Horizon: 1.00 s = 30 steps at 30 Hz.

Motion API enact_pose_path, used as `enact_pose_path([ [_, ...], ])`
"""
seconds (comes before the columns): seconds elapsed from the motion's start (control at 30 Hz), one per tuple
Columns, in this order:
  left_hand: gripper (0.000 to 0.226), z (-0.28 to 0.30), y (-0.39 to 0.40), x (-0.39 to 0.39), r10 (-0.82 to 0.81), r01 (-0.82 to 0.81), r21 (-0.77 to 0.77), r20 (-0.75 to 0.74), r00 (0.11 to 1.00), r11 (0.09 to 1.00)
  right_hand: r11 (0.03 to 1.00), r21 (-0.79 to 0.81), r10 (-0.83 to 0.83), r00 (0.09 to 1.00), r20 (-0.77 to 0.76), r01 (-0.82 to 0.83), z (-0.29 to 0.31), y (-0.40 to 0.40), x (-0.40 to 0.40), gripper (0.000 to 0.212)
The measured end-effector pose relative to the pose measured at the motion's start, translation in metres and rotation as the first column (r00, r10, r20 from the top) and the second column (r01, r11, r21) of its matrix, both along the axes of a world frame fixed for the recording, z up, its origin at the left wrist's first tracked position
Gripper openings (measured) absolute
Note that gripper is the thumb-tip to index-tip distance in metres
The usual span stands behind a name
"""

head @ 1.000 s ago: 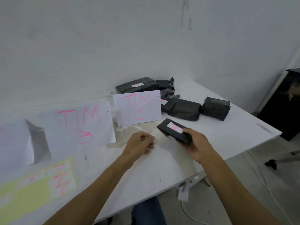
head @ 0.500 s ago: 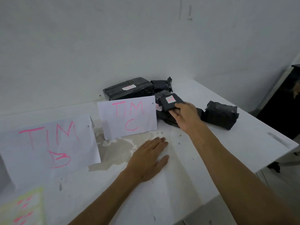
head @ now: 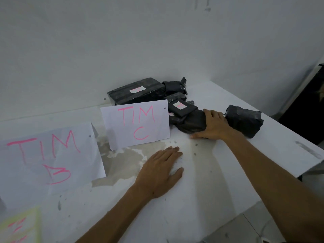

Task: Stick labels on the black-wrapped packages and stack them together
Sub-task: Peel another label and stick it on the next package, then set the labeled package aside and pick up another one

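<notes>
Several black-wrapped packages lie heaped at the back of the white table. A long package against the wall bears a white label. A small flat package with a pink-marked label lies on top of the heap. My right hand grips a soft unlabelled package beneath it, fingers over the top and thumb at the table. My left hand rests flat and open on the table. Another unlabelled package sits just right of my right hand.
A paper sign "TIM C" stands in front of the heap; a sign "TIM B" lies to the left. A yellow label sheet shows at the bottom left corner. The table's right edge drops to the floor.
My right hand has let go of the small labelled package, now lying on the heap, and has taken hold of the soft package below it. My left hand stays flat on the table.
</notes>
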State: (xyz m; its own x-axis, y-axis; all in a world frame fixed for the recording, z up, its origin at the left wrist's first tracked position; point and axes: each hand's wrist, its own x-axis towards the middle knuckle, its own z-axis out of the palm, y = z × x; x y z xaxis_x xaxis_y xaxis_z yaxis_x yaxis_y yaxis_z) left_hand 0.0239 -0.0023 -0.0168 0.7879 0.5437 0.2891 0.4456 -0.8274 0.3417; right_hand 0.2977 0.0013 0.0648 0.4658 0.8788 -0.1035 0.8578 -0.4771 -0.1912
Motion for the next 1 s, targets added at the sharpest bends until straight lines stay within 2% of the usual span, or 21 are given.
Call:
enact_pose_path([
  [0.27, 0.056, 0.005, -0.001, 0.001, 0.008, -0.007, -0.029, 0.017, 1.0, 1.0, 0.986, -0.156, -0.043, 0.987, 0.153, 0.067, 0.014, -0.017, -0.04, 0.124],
  [0.47, 0.047, 0.009, -0.004, 0.001, 0.068, -0.064, -0.05, 0.086, 0.994, 0.997, 0.938, -0.315, -0.109, 0.986, 0.125, 0.144, 0.021, -0.044, -0.069, 0.134],
  [0.6, 0.039, 0.01, -0.011, -0.005, 0.12, -0.115, -0.041, 0.151, 0.981, 0.993, 0.898, -0.429, -0.064, 0.994, 0.091, 0.097, 0.034, -0.074, -0.081, 0.129],
  [0.7, 0.047, 0.016, -0.023, -0.013, 0.082, -0.058, -0.14, 0.173, 0.982, 0.988, 0.88, -0.473, -0.034, 0.999, 0.008, 0.033, 0.046, -0.098, -0.091, 0.117],
  [0.8, 0.051, 0.024, -0.031, -0.016, 0.097, -0.043, -0.28, 0.184, 0.978, 0.959, 0.887, -0.462, -0.031, 0.997, -0.069, -0.004, 0.06, -0.115, -0.093, 0.115],
  [0.9, 0.05, 0.032, -0.031, -0.017, 0.115, -0.033, -0.397, 0.184, 0.976, 0.917, 0.878, -0.478, 0.004, 0.998, -0.06, -0.032, 0.07, -0.129, -0.097, 0.111],
  [1.0, 0.035, 0.041, -0.03, -0.015, 0.149, -0.053, -0.473, 0.167, 0.975, 0.879, 0.861, -0.506, 0.068, 0.998, 0.001, -0.058, 0.078, -0.138, -0.102, 0.111],
])
